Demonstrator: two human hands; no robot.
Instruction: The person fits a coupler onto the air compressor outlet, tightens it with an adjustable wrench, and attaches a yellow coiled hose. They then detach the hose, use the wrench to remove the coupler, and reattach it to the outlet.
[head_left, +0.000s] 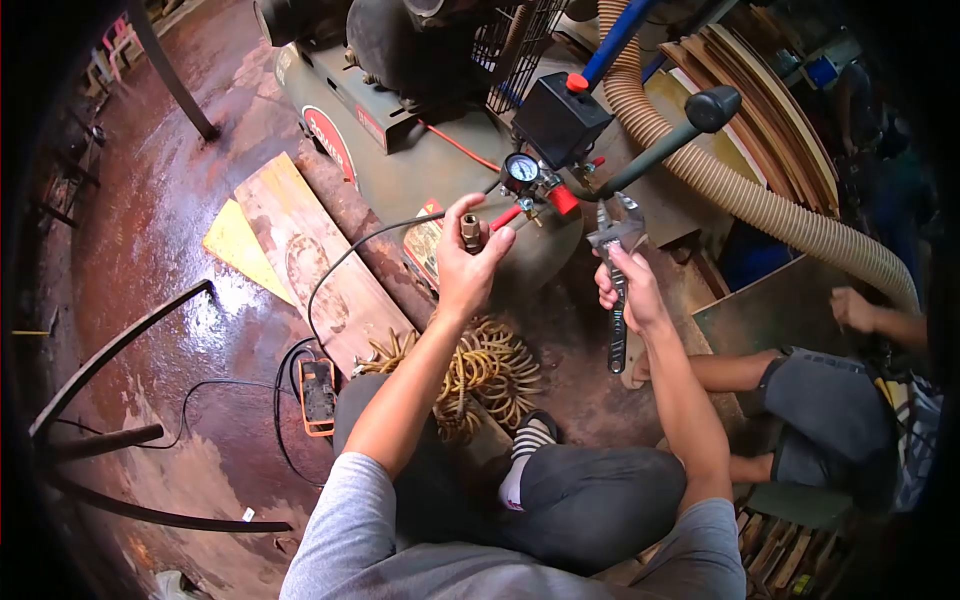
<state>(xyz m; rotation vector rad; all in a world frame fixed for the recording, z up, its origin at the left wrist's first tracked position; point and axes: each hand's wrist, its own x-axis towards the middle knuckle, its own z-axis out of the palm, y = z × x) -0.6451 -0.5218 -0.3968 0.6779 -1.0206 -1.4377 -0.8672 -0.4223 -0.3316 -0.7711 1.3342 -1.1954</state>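
Note:
My left hand (pixel 468 268) is raised in front of the air compressor's tank (pixel 455 170), its fingers curled around a brass fitting (pixel 471 230). In my right hand (pixel 632 288) is an adjustable wrench (pixel 618 300), jaws up and handle hanging down. The jaws show a gap with no nut between them. Just beyond my hands sit a round pressure gauge (pixel 521 171), a red regulator knob (pixel 564 199) and a black pressure switch box (pixel 562 118) with a red button on top. A red-handled valve (pixel 505 218) shows beside my left fingers.
A coiled yellow hose (pixel 490 375) lies on the floor below my hands. Left of it are a wooden plank (pixel 310 255), an orange-edged case (pixel 318 395) and black cable. A ribbed duct hose (pixel 740 195) curves along the right, where another person (pixel 825 410) sits close by.

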